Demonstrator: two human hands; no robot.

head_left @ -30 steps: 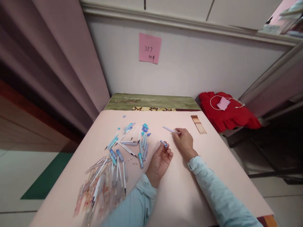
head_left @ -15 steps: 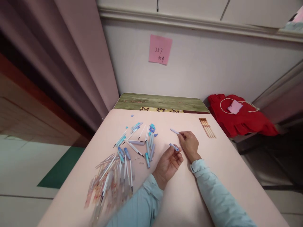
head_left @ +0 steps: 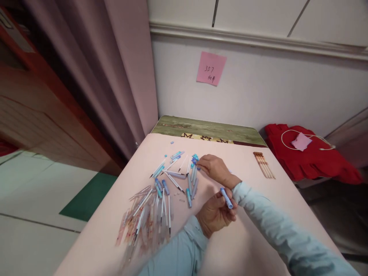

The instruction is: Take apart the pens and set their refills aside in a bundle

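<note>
My left hand [head_left: 217, 214] is closed around a short blue-violet pen barrel [head_left: 226, 198], its open end tilted down toward the right. Farther forward, my right hand [head_left: 214, 167] has its fingertips pinched together at a small heap of blue plugs [head_left: 195, 158]. Whether a plug is between those fingertips is hidden. Slim grey-blue pen tubes [head_left: 194, 176] lie just below the heap, beside a turquoise-and-blue pen barrel [head_left: 188, 198]. The tip of a pale violet piece [head_left: 230, 171] shows behind my right wrist.
White sticks with dark tips [head_left: 174, 181] and blue caps [head_left: 165, 187] are scattered left of my hands. A pile of clear and orange-tinted tubes [head_left: 143, 222] spreads nearer me. At the right lies a bundle of wooden sticks [head_left: 264, 165]; red cloth [head_left: 313, 161] sits beyond the table edge.
My right hand has left the pale violet piece on the table and moved left to the blue plugs. My left hand still holds the barrel, now turned more downward. The whole view has shifted.
</note>
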